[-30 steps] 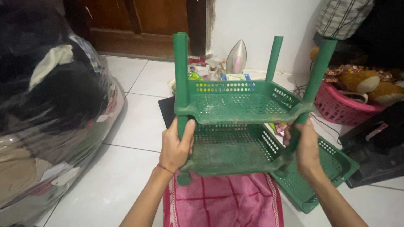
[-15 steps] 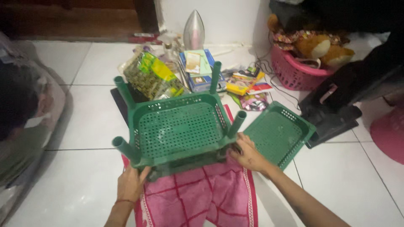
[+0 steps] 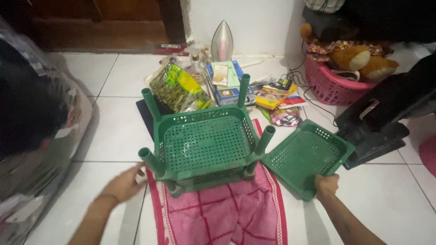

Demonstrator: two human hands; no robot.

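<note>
head | green rack (image 3: 204, 145) legs up | left hand (image 3: 123, 183) open | right hand (image 3: 326, 186) grips loose tray (image 3: 306, 156)

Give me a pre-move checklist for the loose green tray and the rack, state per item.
1. Right hand on the loose tray: ok, fingers on its near corner.
2. Left hand free: ok, open beside the rack, not touching it as far as shows.
3. Rack settled: ok, it stands on the pink towel, posts pointing up.
4. Top posts free to take a tray: ok, all four bare.
5. Loose tray flat: cannot tell, its near corner may be lifted.
6. Space around the rack: not ok, packets and books crowd the far side.
</note>
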